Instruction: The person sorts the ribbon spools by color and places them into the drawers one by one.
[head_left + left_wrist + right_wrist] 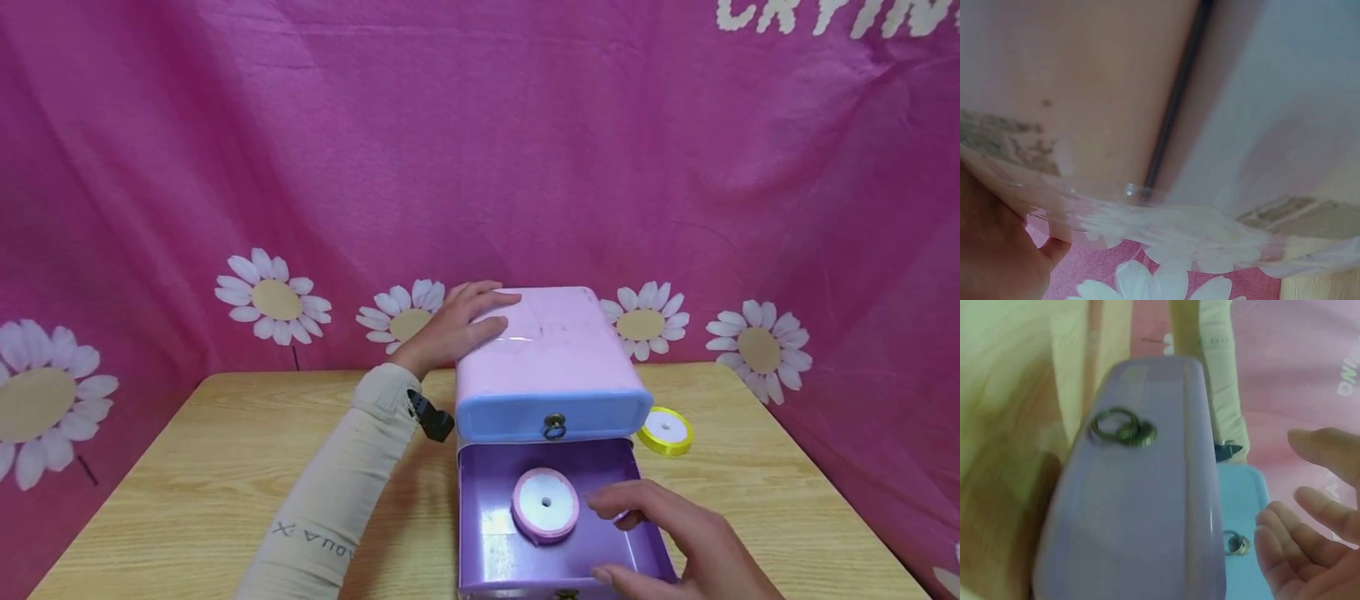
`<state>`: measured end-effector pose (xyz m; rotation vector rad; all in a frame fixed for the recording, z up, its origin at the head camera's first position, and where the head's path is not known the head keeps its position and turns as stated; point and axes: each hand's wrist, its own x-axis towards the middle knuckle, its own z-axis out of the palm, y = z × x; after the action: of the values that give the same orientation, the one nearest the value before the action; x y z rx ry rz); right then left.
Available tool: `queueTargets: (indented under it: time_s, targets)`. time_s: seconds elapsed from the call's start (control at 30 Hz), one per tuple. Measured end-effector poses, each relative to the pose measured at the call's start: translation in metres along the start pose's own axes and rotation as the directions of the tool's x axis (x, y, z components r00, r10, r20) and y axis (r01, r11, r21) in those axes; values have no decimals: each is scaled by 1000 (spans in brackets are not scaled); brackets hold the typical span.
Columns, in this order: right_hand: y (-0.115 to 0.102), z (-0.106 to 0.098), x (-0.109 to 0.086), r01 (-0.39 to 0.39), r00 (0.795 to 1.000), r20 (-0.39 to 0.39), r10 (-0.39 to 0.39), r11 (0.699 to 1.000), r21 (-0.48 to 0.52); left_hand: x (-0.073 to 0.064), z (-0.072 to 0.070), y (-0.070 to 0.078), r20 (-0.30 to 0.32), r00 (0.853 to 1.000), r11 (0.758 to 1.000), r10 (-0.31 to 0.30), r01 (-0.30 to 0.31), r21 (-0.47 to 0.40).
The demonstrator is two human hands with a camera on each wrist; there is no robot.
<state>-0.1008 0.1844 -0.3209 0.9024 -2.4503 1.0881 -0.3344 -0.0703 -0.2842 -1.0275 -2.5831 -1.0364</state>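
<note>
My left hand (457, 329) rests on the upper left side of a small box of drawers with a pink top (558, 354), its fingers spread over the edge. Below the closed blue drawer (502, 417), a purple drawer (486, 492) is pulled out. In it lies a pink-edged ribbon spool (553, 518) with a white face. My right hand (693, 542) hovers over the drawer's right side, fingers and thumb apart, just right of the spool and holding nothing. The right wrist view shows this hand (1316, 544) beside the purple drawer front (1135, 512). The left wrist view is mostly blocked by a close surface.
A yellow ribbon spool (675, 430) lies on the wooden table (750, 483), right of the box. Behind the table hangs a pink cloth (480, 167) printed with white daisies. Ring pulls (554, 427) stick out from the drawer fronts.
</note>
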Motion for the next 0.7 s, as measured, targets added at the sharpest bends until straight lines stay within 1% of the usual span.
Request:
queueTargets:
  time_s: [0.1, 0.2, 0.3, 0.37, 0.43, 0.47, 0.5, 0.57, 0.6, 0.63, 0.67, 0.7]
  targets:
    - [-6, 1, -8, -78, 997, -3, 78, 997, 24, 0, -1, -1, 4, 1000, 1000, -9, 9, 2]
    - [-9, 3, -16, -152, 988, 12, 151, 984, 89, -1, -2, -2, -1, 1000, 1000, -12, 12, 7]
    - [-3, 5, -23, -140, 990, 53, 132, 971, 193, -3, -3, -3, -10, 1000, 1000, -13, 13, 17]
    - [2, 7, -27, -101, 993, 81, 83, 960, 261, -4, -4, -3, -13, 1000, 1000, -13, 13, 18]
    - [7, 8, -31, -76, 992, 118, 40, 944, 321, -4, -5, -4, -19, 1000, 1000, -3, 3, 23]
    - [8, 10, -32, -103, 989, 138, 58, 934, 342, -5, -5, -4, -21, 1000, 1000, -1, 1, 23]
    - [8, 11, -34, -121, 985, 157, 66, 921, 371, -5, -5, -4, -22, 1000, 1000, -1, 1, 22]
    - [7, 16, -37, -139, 983, 169, 73, 895, 424, -5, -5, -5, -26, 1000, 1000, 1, -1, 23]
    - [7, 18, -38, -156, 980, 183, 78, 872, 463, -5, -5, -5, -27, 1000, 1000, 2, -2, 23]
    - [6, 20, -39, -179, 976, 203, 84, 842, 509, -5, -6, -5, -26, 1000, 1000, 3, -2, 21]
    - [7, 21, -40, -202, 970, 228, 85, 802, 562, -5, -6, -5, -25, 1000, 1000, 1, 0, 19]
    - [11, 24, -42, -210, 965, 258, 51, 741, 638, -5, -6, -5, -24, 1000, 1000, 0, 0, 16]
